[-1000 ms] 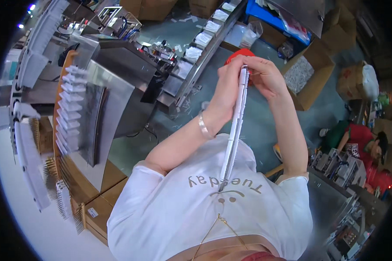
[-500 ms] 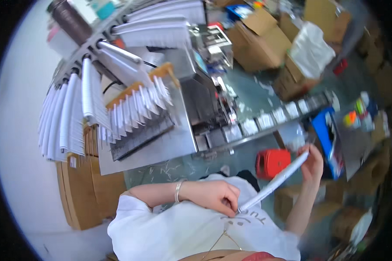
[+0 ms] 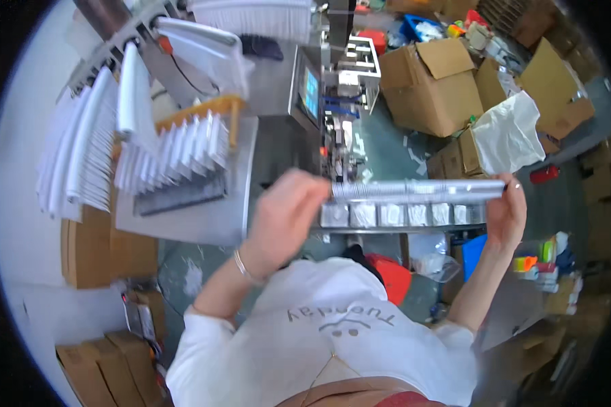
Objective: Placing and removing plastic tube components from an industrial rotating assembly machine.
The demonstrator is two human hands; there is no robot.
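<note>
Between my two hands stretches a long, slim rod (image 3: pixel 417 190) closely strung with thin white pieces, held about level. My left hand (image 3: pixel 288 214), slightly blurred and with a silvery bangle at the wrist, has its fingers closed at the rod's left end. At the other end my right hand (image 3: pixel 506 216) pinches the rod between thumb and fingers. Just beyond and below it runs a metal track (image 3: pixel 404 228) with a row of small clear-and-white packs. What the thin pieces on the rod are is too fine to tell.
A machine with a small lit screen (image 3: pixel 309 95) stands ahead. To the left, a yellow-framed rack (image 3: pixel 200 110) holds white packets, and rods of white sheets (image 3: pixel 91 149) hang by the wall. A red stool (image 3: pixel 389 278) sits below; open cartons (image 3: pixel 431 88) fill the far right.
The rod has been raised from near my shirt and turned from slanted to level. My left hand has moved up and left, my right hand slightly up; the view has shifted too.
</note>
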